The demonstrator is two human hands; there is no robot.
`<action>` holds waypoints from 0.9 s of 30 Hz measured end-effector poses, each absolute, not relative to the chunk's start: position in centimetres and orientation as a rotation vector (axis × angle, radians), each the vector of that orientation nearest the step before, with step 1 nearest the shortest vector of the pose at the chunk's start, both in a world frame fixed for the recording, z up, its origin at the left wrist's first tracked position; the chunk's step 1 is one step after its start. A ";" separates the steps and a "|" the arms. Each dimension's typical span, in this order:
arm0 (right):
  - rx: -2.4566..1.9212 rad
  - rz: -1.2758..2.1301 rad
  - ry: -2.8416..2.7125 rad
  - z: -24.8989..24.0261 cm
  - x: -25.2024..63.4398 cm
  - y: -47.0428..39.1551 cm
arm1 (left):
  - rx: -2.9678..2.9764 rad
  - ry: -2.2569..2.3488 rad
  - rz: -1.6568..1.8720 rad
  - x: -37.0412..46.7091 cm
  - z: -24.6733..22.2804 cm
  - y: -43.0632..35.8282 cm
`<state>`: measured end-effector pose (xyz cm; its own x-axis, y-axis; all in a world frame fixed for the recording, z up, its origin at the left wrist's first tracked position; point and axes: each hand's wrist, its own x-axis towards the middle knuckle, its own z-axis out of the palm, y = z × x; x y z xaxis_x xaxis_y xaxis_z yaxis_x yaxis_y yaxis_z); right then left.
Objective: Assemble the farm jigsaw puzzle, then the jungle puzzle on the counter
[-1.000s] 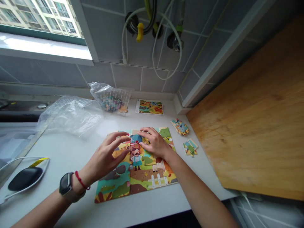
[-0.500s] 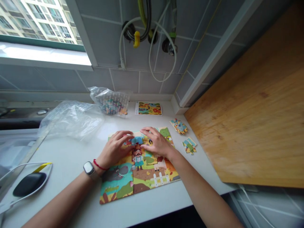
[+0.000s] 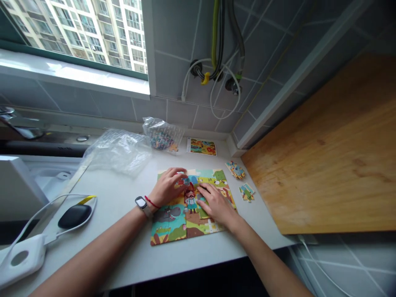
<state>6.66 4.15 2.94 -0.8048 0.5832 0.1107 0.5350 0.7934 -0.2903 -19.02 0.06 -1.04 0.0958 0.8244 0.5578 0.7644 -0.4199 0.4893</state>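
Note:
A colourful jigsaw puzzle (image 3: 168, 225) with farm figures and a hippo lies largely assembled on the white counter. My left hand (image 3: 169, 186) rests over its upper left part, fingers apart and curved, the fingertips near the figure with the moustache. Across the right half lies my right hand (image 3: 218, 205), fingers spread and touching the pieces, nothing visibly gripped. Both hands cover some of the picture. Right of the puzzle sit a loose pile of pieces (image 3: 235, 169) and a small joined group (image 3: 246, 192). A printed reference card (image 3: 202, 147) lies behind.
A clear bag of puzzle pieces (image 3: 162, 138) and a crumpled plastic bag (image 3: 119, 150) lie at the back left. A black oval object (image 3: 74, 216) and a white charger with cable (image 3: 24, 260) are at left. A wooden panel (image 3: 324, 156) borders the right.
My right hand has moved from the puzzle's top edge down toward its middle right. My left hand stays over the upper left. The camera view has shifted left.

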 end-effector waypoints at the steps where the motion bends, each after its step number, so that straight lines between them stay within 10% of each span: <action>1: -0.880 0.372 -2.783 2.8 6.7 3.5 | 2.272 1.650 1.248 -19.0 -1.0 0.0; 27: -1.800 0.299 -2.395 4.0 23.0 13.0 | 2.553 1.674 1.123 -18.6 -0.3 -0.2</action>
<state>22.99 12.98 3.96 -0.2798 0.9600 -0.0148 0.9340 0.2686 -0.2354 -18.59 -0.20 -0.32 0.2342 0.7670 0.5974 0.8435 -0.4659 0.2675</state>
